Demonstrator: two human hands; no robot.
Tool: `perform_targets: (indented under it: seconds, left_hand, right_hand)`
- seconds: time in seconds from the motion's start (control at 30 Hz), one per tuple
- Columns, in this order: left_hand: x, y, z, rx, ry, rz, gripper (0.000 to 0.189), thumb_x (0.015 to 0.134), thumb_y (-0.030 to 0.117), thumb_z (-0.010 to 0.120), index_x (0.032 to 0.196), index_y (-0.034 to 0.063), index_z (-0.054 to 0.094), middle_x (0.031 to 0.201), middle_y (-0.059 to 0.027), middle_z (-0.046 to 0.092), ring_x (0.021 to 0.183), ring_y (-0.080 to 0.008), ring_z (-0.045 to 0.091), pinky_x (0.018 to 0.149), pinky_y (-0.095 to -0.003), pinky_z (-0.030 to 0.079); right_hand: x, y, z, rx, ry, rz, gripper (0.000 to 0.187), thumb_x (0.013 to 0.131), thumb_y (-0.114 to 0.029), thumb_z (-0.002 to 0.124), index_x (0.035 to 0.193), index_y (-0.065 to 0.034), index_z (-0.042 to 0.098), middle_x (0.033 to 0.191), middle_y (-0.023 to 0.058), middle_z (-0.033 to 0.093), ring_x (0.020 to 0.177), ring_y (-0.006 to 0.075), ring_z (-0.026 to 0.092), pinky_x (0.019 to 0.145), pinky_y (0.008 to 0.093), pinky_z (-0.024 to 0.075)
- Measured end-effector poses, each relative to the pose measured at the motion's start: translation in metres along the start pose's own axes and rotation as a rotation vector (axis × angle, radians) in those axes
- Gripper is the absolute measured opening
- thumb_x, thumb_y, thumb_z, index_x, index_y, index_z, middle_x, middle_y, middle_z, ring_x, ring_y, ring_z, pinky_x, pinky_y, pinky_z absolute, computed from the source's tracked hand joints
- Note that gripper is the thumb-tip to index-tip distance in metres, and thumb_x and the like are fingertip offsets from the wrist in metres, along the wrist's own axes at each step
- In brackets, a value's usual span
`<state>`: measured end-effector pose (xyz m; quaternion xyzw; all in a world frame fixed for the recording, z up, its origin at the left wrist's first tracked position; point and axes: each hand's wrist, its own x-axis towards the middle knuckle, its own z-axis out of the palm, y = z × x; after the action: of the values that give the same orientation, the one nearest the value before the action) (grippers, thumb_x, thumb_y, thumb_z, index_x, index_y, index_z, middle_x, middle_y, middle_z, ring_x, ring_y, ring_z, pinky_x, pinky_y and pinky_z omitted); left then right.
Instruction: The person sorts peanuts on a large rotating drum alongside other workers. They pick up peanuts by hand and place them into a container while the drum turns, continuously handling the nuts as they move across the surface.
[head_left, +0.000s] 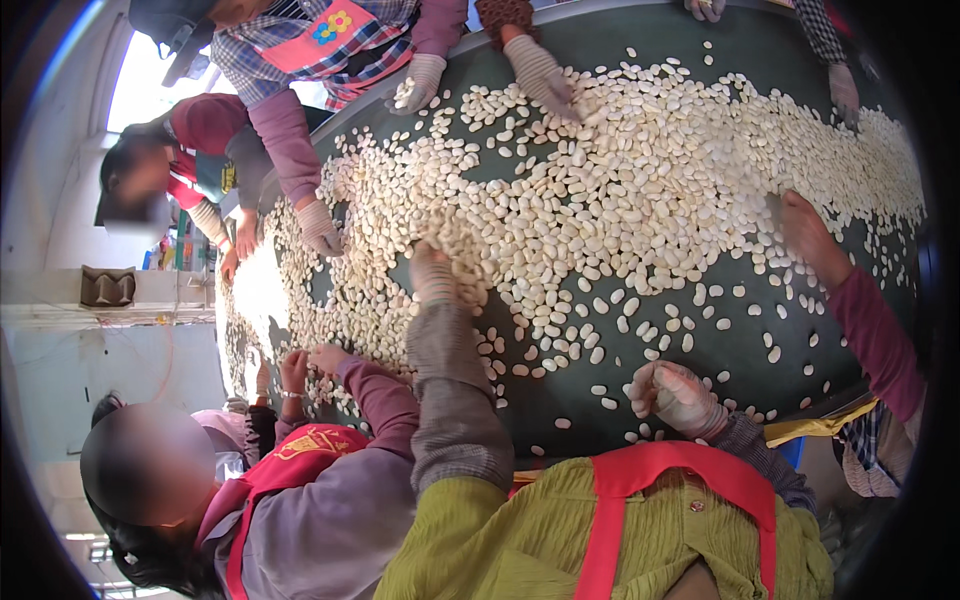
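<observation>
A broad layer of white beans lies on a dark green sorting belt or table. My left hand, in a striped knit glove, reaches out into the beans left of centre; beans beside it are blurred, and its fingers are partly hidden, so its hold cannot be told. Near the table's close edge is my right hand, gloved, palm partly up with curled fingers, above a few scattered beans. Whether something small lies within its fingers does not show.
Co-workers stand around the table. Across from me, gloved hands touch the beans. A co-worker's hands are close on my left; another's bare hand is on the right. The metal rim curves along the far side.
</observation>
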<state>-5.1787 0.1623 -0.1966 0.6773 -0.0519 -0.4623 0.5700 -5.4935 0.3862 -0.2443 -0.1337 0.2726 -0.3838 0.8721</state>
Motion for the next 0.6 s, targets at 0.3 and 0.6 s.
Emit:
perform_targets:
  seconds: [0.3, 0.6]
  left_hand:
    - [-0.162, -0.126, 0.002, 0.309, -1.107, 0.062, 0.026, 0.096, 0.007, 0.037, 0.121, 0.0031, 0.045, 0.103, -0.0092, 0.055, 0.081, -0.0159, 0.059, 0.074, -0.027, 0.051]
    - [-0.17, -0.12, -0.005, 0.492, -0.721, 0.225, 0.024, 0.093, 0.011, 0.048, 0.113, 0.001, 0.056, 0.092, -0.0025, 0.058, 0.077, -0.0068, 0.054, 0.066, -0.0184, 0.046]
  right_hand:
    - [-0.008, -0.008, -0.028, 0.297, 0.164, 0.11, 0.04, 0.094, -0.043, 0.045, 0.113, -0.0086, 0.055, 0.099, 0.0057, 0.062, 0.081, 0.016, 0.059, 0.064, 0.0275, 0.0453]
    - [-0.029, -0.029, -0.039, 0.354, 0.203, 0.271, 0.028, 0.09, -0.036, 0.056, 0.1, -0.0099, 0.058, 0.082, 0.0016, 0.053, 0.061, 0.0092, 0.043, 0.045, 0.0164, 0.0298]
